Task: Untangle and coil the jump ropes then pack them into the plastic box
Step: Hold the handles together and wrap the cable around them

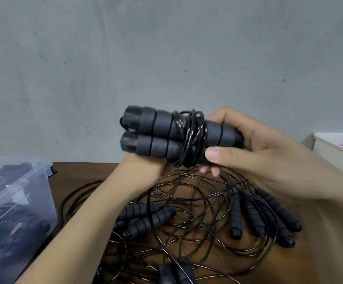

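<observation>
A coiled jump rope (166,132) with two grey foam handles side by side and its black cord wound round their middle is held up above the table. My right hand (265,158) grips the handles' right end, thumb in front. My left hand (140,173) reaches up from below; its fingers are hidden behind the handles, so its hold is unclear. Below lies a tangle of black ropes (197,212) with several grey handles. A clear plastic box (23,193) stands at the left with dark coiled ropes inside.
The tangle lies on a brown wooden table (80,173) against a grey wall. A white container (334,148) with something pink inside stands at the right edge. More handles (176,271) lie near the bottom of the view.
</observation>
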The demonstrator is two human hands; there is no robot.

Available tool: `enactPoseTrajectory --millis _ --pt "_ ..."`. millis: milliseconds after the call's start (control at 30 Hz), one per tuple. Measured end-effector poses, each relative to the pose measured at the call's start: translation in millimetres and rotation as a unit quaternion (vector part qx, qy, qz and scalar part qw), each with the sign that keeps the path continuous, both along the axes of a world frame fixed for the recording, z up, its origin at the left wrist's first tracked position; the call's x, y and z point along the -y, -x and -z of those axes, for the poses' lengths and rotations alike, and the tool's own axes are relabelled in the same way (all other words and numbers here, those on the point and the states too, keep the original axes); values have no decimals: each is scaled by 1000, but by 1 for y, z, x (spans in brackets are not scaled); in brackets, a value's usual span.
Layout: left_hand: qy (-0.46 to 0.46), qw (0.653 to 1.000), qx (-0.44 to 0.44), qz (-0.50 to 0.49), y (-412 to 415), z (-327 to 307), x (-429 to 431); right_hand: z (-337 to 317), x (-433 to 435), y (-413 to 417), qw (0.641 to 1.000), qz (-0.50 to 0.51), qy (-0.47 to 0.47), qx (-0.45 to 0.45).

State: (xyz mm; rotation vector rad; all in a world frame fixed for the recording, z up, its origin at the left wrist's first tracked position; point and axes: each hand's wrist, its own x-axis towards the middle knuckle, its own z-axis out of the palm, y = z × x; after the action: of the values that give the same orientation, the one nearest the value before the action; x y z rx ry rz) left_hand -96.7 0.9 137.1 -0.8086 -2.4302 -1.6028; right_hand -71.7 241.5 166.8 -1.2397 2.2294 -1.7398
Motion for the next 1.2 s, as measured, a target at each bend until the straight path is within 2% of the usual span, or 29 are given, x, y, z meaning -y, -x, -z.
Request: enactPoseTrajectory --millis 33,67,100,167,233,400,600,767,867,967,1067,1200 --pt "-56 998 -9 -25 -2 4 -5 0 1 0 1000 19 23 -7" --pt "-55 996 -15 -69 -2 6 -12 -1 3 0 998 41 47 -13" --pt "5 991 -93 -92 -1 6 -18 -1 4 1 995 66 68 -26" --pt "52 996 -68 -26 -3 15 -20 1 7 4 985 135 79 -78" --pt "93 992 -75 -28 -9 14 -25 3 9 8 967 210 62 -129" --pt "208 970 -108 -60 -23 3 -30 7 10 17 930 324 -12 -173" --pt "87 991 -89 -42 -31 -11 -20 12 12 27 895 374 -88 -225" --pt "32 992 -103 -61 -27 -16 -3 11 8 21 902 322 -198 -210" --pt "37 984 -147 -93 -22 -20 6 7 4 13 941 218 -232 -114" --pt "-3 988 -136 -78 -17 -22 14 3 0 6 967 118 -224 -29" --pt "-2 990 -139 -39 -14 -22 18 -1 -4 1 978 51 -203 6" --pt "-73 992 -100 5 -9 -18 16 -5 -8 -5 988 -20 -143 48"
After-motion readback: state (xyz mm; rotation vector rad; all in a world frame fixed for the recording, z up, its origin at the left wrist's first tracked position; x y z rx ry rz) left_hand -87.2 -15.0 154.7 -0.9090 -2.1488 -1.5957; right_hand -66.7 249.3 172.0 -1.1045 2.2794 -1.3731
